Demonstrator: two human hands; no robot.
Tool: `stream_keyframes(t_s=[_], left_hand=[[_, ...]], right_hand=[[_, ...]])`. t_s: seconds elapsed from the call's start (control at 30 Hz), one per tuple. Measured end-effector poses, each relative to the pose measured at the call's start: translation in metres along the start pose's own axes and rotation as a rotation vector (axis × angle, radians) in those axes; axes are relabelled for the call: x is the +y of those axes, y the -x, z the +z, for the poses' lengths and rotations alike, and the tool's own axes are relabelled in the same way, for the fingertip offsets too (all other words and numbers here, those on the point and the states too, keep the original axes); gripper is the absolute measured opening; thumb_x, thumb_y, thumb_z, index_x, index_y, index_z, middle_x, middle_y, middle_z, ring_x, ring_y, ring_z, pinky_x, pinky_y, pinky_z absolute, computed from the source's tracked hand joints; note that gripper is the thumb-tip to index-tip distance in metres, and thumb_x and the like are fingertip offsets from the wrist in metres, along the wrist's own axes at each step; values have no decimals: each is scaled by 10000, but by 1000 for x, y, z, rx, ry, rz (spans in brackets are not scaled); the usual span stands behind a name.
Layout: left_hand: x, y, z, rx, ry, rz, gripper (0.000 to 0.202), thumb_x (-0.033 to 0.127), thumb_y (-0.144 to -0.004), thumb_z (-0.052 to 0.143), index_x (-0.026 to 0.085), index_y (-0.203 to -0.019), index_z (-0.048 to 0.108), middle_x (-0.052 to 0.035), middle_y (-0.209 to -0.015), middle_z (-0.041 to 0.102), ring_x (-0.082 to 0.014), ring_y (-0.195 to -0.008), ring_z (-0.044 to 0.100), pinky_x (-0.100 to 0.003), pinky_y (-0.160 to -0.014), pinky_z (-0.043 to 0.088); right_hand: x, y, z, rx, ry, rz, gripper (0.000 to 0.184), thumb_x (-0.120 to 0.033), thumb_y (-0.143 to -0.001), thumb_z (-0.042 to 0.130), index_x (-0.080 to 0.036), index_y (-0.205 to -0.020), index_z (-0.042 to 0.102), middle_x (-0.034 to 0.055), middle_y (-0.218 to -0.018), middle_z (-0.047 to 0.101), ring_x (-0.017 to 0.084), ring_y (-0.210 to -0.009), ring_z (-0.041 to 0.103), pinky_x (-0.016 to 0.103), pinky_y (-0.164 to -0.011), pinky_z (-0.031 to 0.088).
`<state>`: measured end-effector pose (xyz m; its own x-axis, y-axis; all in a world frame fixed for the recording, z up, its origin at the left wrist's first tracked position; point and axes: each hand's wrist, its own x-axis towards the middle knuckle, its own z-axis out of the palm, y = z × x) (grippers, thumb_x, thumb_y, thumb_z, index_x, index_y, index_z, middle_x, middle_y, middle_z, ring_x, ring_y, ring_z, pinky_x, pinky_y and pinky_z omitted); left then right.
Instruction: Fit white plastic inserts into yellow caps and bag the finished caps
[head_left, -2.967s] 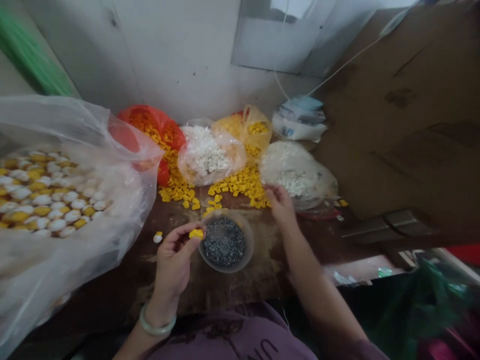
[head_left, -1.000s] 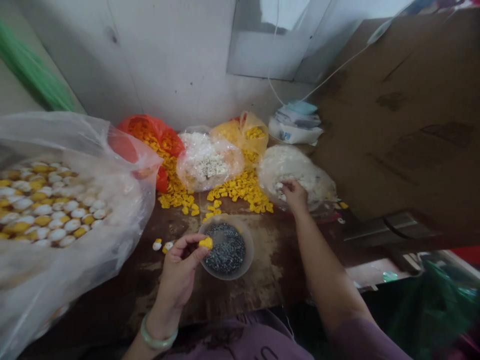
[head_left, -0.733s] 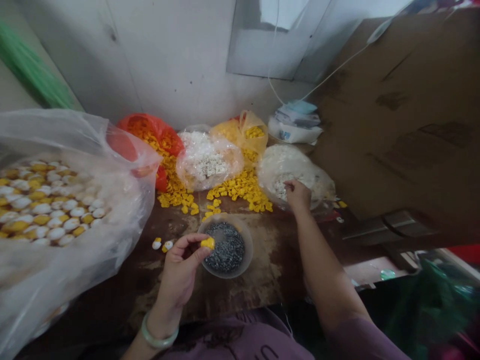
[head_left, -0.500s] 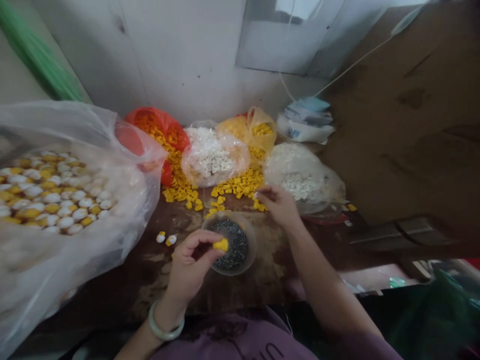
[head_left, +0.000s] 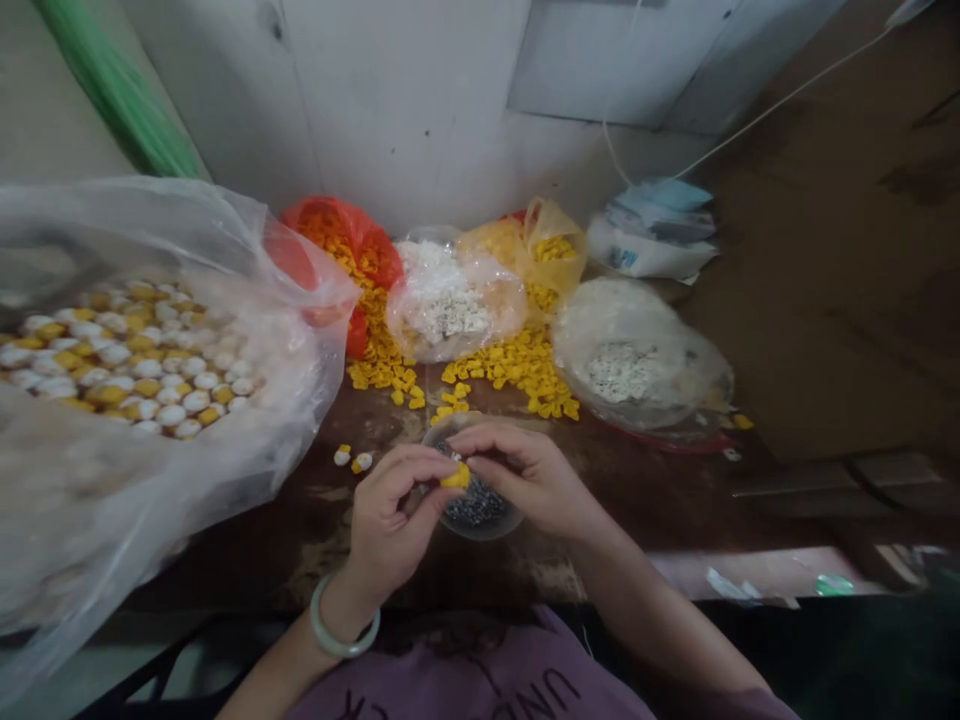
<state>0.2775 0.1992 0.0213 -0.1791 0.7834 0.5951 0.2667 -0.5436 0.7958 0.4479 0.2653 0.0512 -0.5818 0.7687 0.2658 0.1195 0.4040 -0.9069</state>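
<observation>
My left hand (head_left: 390,510), with a pale green bangle at the wrist, pinches a small yellow plastic piece (head_left: 455,477) between thumb and forefinger. My right hand (head_left: 525,475) meets it fingertip to fingertip, its fingers pinched against the same yellow piece; whether it holds a small part of its own is hidden. Both hands hover over a clear round bowl (head_left: 474,515) of tiny dark beads on the worn brown table (head_left: 637,490).
A big clear bag (head_left: 135,400) of white-and-yellow pieces fills the left. Behind the bowl lie loose yellow pieces (head_left: 517,365), a red bag (head_left: 337,250), a clear bag of white parts (head_left: 454,300), a yellow bag (head_left: 551,250) and a covered bowl of white parts (head_left: 637,365). Two finished pieces (head_left: 352,459) lie left of the bowl.
My right hand has come back from the covered bowl of white parts at the right and joined my left hand over the bead bowl. My left hand kept the yellow piece.
</observation>
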Motion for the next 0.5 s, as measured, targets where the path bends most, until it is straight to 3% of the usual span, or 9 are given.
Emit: stream_keyframes(t_s=[0.27, 0.4, 0.5], left_hand=[[0, -1, -1, -14, -43, 56, 154, 82, -788, 722, 193, -892, 701, -28, -854, 692, -122, -769, 673, -207, -701, 559], [1, 2, -2, 17, -46, 61, 211, 53, -791, 702, 214, -928, 692, -19, -863, 686, -120, -784, 667, -207, -713, 546], [0, 4, -3, 40, -59, 62, 201, 61, -815, 661, 226, -925, 696, -50, -967, 699, -158, -883, 672, -267, -786, 548]], right_hand=[[2, 6, 6, 17, -340, 226, 135, -366, -831, 731, -261, -915, 743, 12, -922, 741, 158, -850, 687, 322, -789, 561], [-1, 9, 12, 31, -405, 284, 171, -374, -773, 782, -234, -847, 716, 15, -892, 713, 156, -832, 670, 309, -778, 544], [4, 13, 28, 31, -478, 346, 206, -349, -753, 785, -219, -838, 650, -7, -814, 670, 132, -731, 638, 264, -691, 526]])
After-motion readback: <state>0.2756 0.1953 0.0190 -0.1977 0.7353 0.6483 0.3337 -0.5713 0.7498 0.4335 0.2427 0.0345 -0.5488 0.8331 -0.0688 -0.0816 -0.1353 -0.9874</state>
